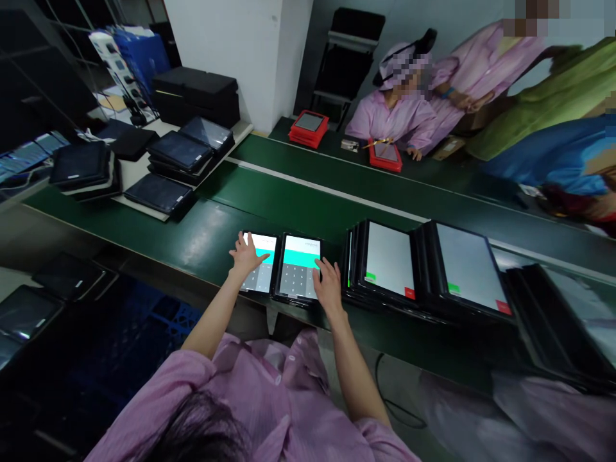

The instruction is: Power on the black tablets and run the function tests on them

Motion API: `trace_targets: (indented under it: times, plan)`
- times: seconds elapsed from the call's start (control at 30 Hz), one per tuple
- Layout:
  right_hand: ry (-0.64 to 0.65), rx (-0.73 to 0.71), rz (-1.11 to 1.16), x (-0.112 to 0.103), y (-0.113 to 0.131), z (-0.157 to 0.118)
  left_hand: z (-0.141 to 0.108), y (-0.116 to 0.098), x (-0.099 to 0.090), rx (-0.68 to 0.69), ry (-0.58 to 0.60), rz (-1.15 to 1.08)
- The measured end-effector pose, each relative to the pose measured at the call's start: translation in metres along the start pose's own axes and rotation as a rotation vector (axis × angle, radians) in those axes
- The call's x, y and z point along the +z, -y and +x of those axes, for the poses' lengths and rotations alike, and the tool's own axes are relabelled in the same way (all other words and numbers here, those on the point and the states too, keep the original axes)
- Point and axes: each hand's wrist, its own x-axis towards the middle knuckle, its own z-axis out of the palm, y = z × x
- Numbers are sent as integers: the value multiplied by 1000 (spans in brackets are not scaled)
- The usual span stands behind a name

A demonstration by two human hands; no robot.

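Observation:
Two lit tablets lie side by side at the near edge of the green bench, both showing a keypad under a teal band. Over the left tablet (260, 280) is my left hand (247, 256), fingers spread, the thumb reaching across its screen. My right hand (329, 282) rests at the right edge of the right tablet (296, 273), its fingers apart and bent over the screen's side. Whether the fingertips press the glass I cannot tell. Neither hand grips anything. Just right of my right hand stands a stack of tablets (389, 260) with a pale lit screen on top.
More tablet stacks (469, 266) continue along the bench (206, 237) to the right. Dark tablets (180, 151) are piled at the left. Across the bench, a co-worker (392, 115) sits by red-cased tablets (308, 128); other people stand at the far right. A blue crate (173, 314) is below.

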Motion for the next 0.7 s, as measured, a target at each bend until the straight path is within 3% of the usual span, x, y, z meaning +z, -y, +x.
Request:
trace_targets:
  times: [0.13,0.3,0.43,0.7]
  plan:
    - [28,-10,83,2,3,1,8,20,4,-23,-29,-139]
    - [-55,234,330,-2,-12,7,23,65,11,-95,-102,-562]
    - [-39,407,638,9,-30,23,30,94,12,-90,-110,-658]
    - [-6,485,858,31,-43,65,40,96,7,-75,-79,-556]
